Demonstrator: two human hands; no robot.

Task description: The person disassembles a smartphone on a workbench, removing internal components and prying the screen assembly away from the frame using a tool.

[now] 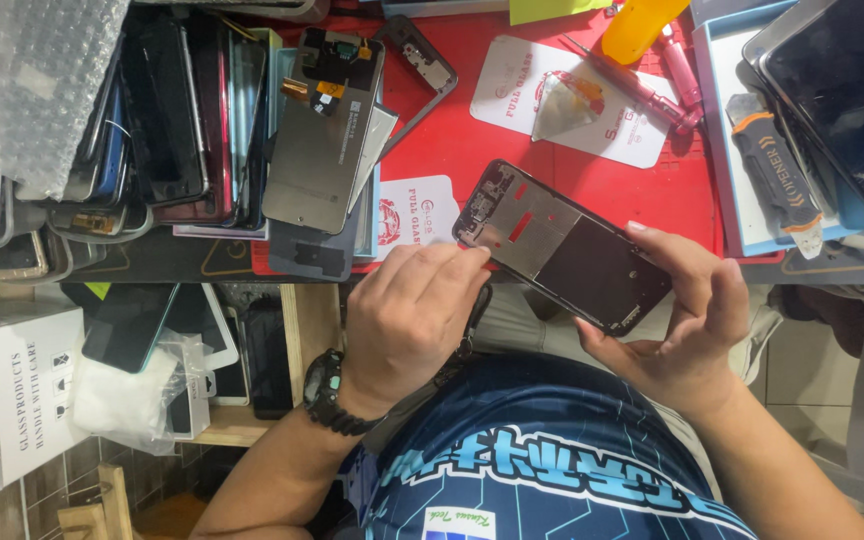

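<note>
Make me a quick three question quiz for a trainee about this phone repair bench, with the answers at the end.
1. True or false: both hands are on the phone frame.
2. Which colour is the work mat under the frame? A) green B) red C) white
3. What is worn on the wrist of the left hand?

Key
1. True. The right hand grips the frame's lower end and the left hand's fingertips sit at its upper end.
2. B, red.
3. A dark wristwatch.
</note>
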